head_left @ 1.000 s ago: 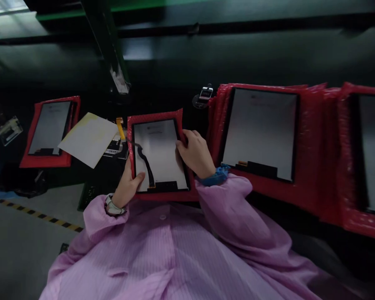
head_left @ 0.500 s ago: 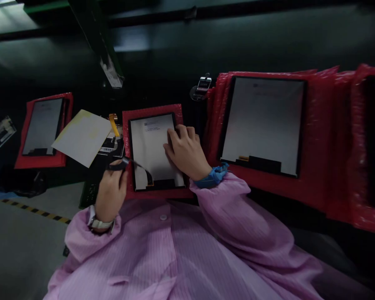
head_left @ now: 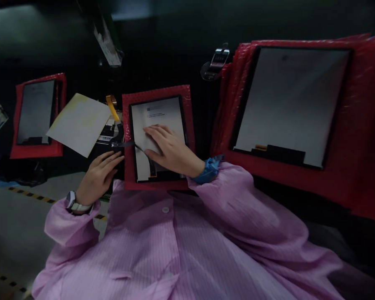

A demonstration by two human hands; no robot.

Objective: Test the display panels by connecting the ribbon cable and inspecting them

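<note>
In front of me a display panel (head_left: pixel 167 108), white-backed with a dark frame, lies on a red bubble-wrap sleeve (head_left: pixel 156 90). Across its lower middle rests my right hand (head_left: pixel 171 150), fingers stretched out. A thin dark flex cable (head_left: pixel 140 148) runs from the panel's lower edge over its left side toward a small circuit board (head_left: pixel 108 137). My left hand (head_left: pixel 101 173) is just below that board, left of the sleeve, fingers extended and holding nothing. An orange ribbon cable (head_left: pixel 112 107) curls up from the board.
Left of the board lies a pale square sheet (head_left: pixel 79 125), with another panel (head_left: pixel 36 110) on red wrap beyond it. At right, a larger-looking panel (head_left: pixel 290 104) tops a stack of red sleeves (head_left: pixel 359 125). A metal clip (head_left: pixel 218 60) stands behind.
My left hand has let go of the dark flex cable and moved down and left. My right hand has slid left, farther over the panel. The camera view has shifted too.
</note>
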